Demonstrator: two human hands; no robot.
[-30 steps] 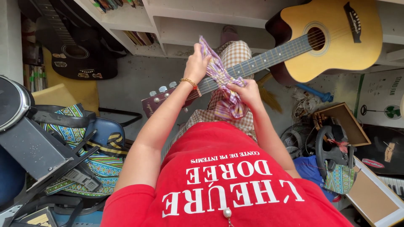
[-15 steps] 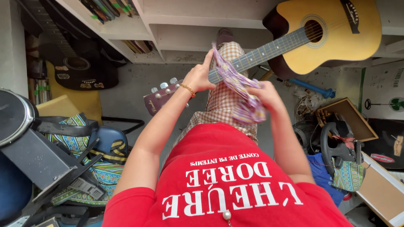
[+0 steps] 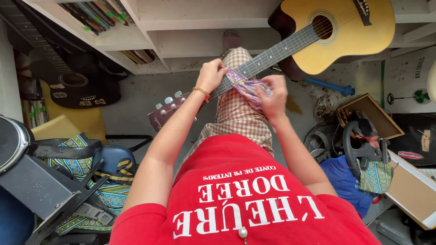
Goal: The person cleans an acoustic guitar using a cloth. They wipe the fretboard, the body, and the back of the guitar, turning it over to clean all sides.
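Note:
A yellow acoustic guitar (image 3: 345,36) lies across my lap, its body at the upper right and its dark neck (image 3: 272,56) running down left to the headstock (image 3: 161,115). My left hand (image 3: 211,75) grips the neck and one end of a purple patterned cloth (image 3: 249,86). My right hand (image 3: 272,95) holds the bunched cloth against the neck. I wear a red shirt and checked trousers.
A black guitar (image 3: 75,84) leans at the left below white shelves (image 3: 181,27) with books. A blue chair with a patterned strap (image 3: 104,168) and a dark stand are at lower left. A fan, wooden box (image 3: 370,115) and boxes crowd the right.
The cloth was stretched up between both hands; now it is bunched small against the guitar neck. My right hand moved up and left toward my left hand. The view shifted slightly.

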